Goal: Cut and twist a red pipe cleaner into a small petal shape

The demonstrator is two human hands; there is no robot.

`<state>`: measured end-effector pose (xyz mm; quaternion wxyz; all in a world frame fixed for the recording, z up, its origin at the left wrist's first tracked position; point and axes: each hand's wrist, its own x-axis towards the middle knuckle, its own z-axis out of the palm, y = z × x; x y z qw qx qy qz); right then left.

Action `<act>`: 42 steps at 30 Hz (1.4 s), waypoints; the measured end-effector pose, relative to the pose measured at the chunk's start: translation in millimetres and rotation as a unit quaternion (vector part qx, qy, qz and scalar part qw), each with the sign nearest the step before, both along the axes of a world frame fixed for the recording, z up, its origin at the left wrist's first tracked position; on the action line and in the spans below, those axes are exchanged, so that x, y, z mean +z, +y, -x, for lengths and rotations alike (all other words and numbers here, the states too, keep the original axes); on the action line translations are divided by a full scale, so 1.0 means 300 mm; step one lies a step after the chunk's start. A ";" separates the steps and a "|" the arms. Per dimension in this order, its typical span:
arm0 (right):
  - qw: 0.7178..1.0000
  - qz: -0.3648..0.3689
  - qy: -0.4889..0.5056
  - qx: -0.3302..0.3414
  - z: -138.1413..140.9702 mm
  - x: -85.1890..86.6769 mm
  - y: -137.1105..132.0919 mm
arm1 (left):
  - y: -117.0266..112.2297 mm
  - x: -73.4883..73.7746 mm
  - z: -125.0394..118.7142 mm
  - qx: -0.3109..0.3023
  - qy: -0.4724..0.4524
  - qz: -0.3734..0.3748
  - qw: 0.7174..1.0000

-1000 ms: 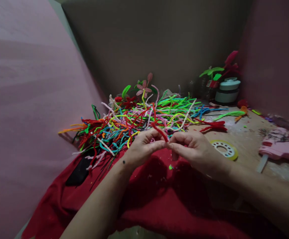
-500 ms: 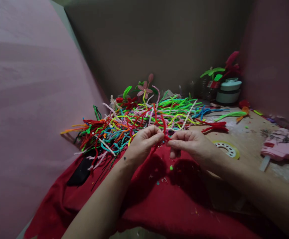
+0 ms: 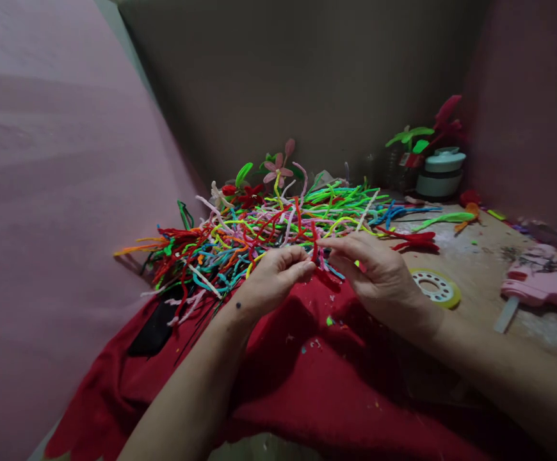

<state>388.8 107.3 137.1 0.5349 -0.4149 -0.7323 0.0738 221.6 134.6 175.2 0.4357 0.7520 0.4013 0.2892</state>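
Red fuzzy wire is what both hands work: a short red pipe cleaner (image 3: 315,251) stands nearly upright between them, its long axis running from the fingertips up toward the pile behind. The left hand (image 3: 271,278) has thumb and forefinger pressed together on the lower part of that stem, the other fingers curled in. The right hand (image 3: 379,272) comes in from the other side with its forefinger stretched toward the stem's upper part; whether it truly pinches the wire or only touches it cannot be told, since the fingertips overlap the strands behind. A bent red end shows just below the right fingers, over the red felt cloth (image 3: 307,378) that covers the near part of the table.

So the stem lies directly between the two grips, a shade closer to the left hand, which holds it from the left and below, while the right hand meets it from the right and slightly above.

Just behind the hands spreads a loose heap of multicoloured pipe cleaners (image 3: 278,224), green, blue, yellow, orange, pink and white, lying mostly crosswise. A small pink chenille flower (image 3: 278,169) rises at its far edge. To the right, on the bare wooden tabletop (image 3: 480,269), lie a yellow-rimmed tape roll (image 3: 435,287), near the right wrist, and a pink glue gun (image 3: 542,288) well apart. A pale round lidded container (image 3: 439,174) stands in the far corner.
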 end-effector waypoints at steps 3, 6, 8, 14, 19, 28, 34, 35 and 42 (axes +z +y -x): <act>0.982 -0.142 -0.111 -0.059 -0.010 0.007 0.008 | -0.005 0.001 -0.003 -0.037 0.023 -0.022 0.999; 0.970 -0.147 -0.185 -0.066 -0.012 0.004 0.009 | -0.007 -0.004 -0.007 -0.042 0.031 -0.031 0.998; 0.974 -0.092 -0.194 -0.075 -0.009 -0.002 0.005 | -0.006 -0.011 -0.010 -0.025 0.030 -0.042 0.998; 0.958 0.278 0.012 0.071 0.000 0.011 -0.003 | 0.003 -0.024 -0.010 0.030 0.009 -0.041 0.999; 0.846 0.453 0.179 0.214 -0.011 0.028 0.012 | 0.006 -0.020 -0.007 0.036 0.021 -0.057 0.997; 0.835 0.472 0.211 0.186 0.005 0.037 -0.004 | -0.002 -0.022 -0.008 0.061 0.028 -0.083 0.994; 0.867 0.437 0.178 0.160 0.003 0.022 0.004 | -0.010 -0.022 -0.018 0.039 -0.043 0.073 0.996; 0.871 0.431 0.181 0.155 0.004 0.020 0.005 | -0.013 -0.022 -0.022 0.039 -0.049 0.079 0.995; 0.831 0.461 0.265 0.166 0.017 0.013 -0.002 | -0.015 -0.039 -0.036 0.061 -0.052 0.011 0.997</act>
